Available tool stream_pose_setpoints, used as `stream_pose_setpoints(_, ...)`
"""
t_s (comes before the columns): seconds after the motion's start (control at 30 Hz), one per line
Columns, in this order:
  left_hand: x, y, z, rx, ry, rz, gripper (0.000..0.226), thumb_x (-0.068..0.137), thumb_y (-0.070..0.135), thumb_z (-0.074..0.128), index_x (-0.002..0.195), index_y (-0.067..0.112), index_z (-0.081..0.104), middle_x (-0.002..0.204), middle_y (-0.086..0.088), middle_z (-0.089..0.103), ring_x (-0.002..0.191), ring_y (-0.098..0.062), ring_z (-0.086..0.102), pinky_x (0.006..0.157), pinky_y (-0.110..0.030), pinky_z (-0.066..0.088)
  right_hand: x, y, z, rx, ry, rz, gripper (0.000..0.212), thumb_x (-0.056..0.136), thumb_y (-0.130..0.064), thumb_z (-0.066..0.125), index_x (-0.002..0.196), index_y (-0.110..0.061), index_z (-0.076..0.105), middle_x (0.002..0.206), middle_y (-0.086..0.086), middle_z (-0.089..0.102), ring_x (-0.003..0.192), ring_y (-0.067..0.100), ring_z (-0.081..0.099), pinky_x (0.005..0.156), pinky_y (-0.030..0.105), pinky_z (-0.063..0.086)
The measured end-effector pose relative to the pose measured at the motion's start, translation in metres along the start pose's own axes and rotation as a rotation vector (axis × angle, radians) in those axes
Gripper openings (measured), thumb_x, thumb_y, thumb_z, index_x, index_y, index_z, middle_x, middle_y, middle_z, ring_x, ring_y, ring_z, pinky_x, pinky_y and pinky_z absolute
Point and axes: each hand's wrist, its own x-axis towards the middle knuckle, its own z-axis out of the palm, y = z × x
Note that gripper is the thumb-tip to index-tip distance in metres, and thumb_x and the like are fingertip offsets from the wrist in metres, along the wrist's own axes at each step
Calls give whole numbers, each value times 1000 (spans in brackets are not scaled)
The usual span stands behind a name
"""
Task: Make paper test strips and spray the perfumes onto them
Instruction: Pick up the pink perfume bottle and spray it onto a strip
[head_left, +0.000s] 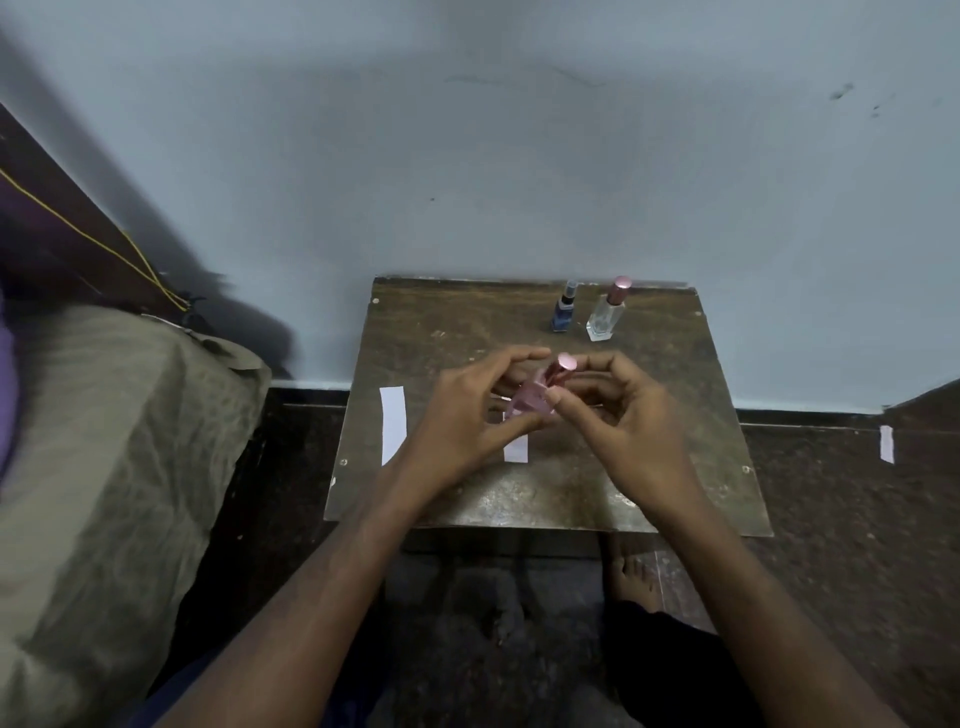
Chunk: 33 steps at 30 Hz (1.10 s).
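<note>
We see both hands over the small table (675, 457): left hand (467, 415) grips a tilted pink perfume bottle (535, 397), right hand (623, 415) fingers at its cap (565, 361). Paper strips (393, 423) beside; two bottles (605, 312) stand behind.

Worn scuffed wood table (545, 499) w/ matt paper strip (393, 423).

Tabletop (545, 499) front strip bare, w/ room to pass below both hands. Centre taken: left hand (467, 415) and right hand (623, 415) meet round the pink bottle (540, 389). Back edge blocked by blue bottle (563, 309) and clear bottle (608, 312), near the wall (467, 156). Paper strip (393, 423) lies at left edge; bed (104, 441) crowds the left side.
</note>
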Motion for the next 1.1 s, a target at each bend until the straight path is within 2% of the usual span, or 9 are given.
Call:
stream_pose_setpoints(0.1, -3, 3, -3, -19, 39, -45, 61, 83, 26, 91, 138, 22, 65, 110, 11, 76, 100, -1, 75, 84, -26, 65, 6, 7, 6, 36, 19, -38, 16, 98, -24, 75, 112, -17, 73, 101, -1, 81, 95, 17, 78, 84, 54, 64)
stream_pose_setpoints(0.27, -1, 5, -7, 16, 137, -73, 58, 85, 28, 90, 137, 20, 67, 115, 6, 78, 100, -4, 77, 81, -34, 67, 19, 7, 16, 48, 24, -102, 17, 100, -28, 73, 117, -25, 73, 106, -5, 77, 94, 17, 75, 75, 53, 64)
stream_pose_setpoints(0.37, 0, 9, -5, 14, 147, -94, 55, 85, 28, 90, 135, 21, 68, 112, 8, 78, 98, -2, 76, 81, -34, 67, 25, 12, 15, 70, 40, -105, 20, 99, -33, 74, 118, -30, 74, 109, -1, 75, 96, 30, 73, 71, 61, 61)
stream_pose_setpoints(0.5, 0, 10, -1, -7, 143, -115, 53, 85, 28, 90, 132, 21, 68, 111, 11, 78, 99, -2, 76, 85, -33, 66, 24, 17, 12, 115, 27, -120, 20, 100, -25, 73, 119, -21, 74, 111, 2, 74, 99, 34, 71, 66, 65, 59)
stream_pose_setpoints(0.57, 0, 8, 1, -8, 134, -129, 52, 84, 29, 90, 131, 21, 68, 111, 10, 78, 99, -3, 76, 85, -33, 66, 24, 12, 12, 179, 33, -100, 20, 101, -20, 71, 120, -12, 72, 112, 6, 74, 100, 26, 72, 72, 55, 63)
stream_pose_setpoints(0.63, -1, 5, 2, 23, 115, -142, 53, 83, 32, 91, 130, 22, 68, 111, 11, 78, 99, -2, 76, 84, -33, 66, 26, 7, 8, 267, 88, -92, 18, 101, -16, 70, 117, -6, 71, 113, 13, 74, 99, 14, 71, 82, 31, 59)
stream_pose_setpoints(0.73, -2, 2, 1, 12, 126, -170, 53, 83, 32, 91, 131, 24, 69, 111, 12, 79, 98, -2, 76, 86, -33, 66, 33, 7, -8, 265, 182, -85, 14, 95, -14, 78, 106, -11, 70, 109, 7, 77, 99, 13, 72, 85, 26, 58)
stream_pose_setpoints(0.9, 0, 4, -5, -20, 233, -211, 55, 81, 25, 93, 130, 21, 68, 106, 17, 77, 91, 3, 76, 78, -13, 59, 46, 27, -39, -427, 236, 10, 17, 87, -22, 86, 100, -21, 75, 88, -14, 74, 74, 1, 68, 73, 15, 57)
stream_pose_setpoints(1.1, 1, 3, -3, 17, 231, -213, 54, 80, 30, 93, 128, 28, 68, 110, 21, 75, 95, 6, 74, 79, -10, 58, 50, 34, -53, -590, 234, 59, 13, 90, -20, 81, 103, -18, 78, 84, -8, 73, 68, -2, 65, 66, 7, 51)
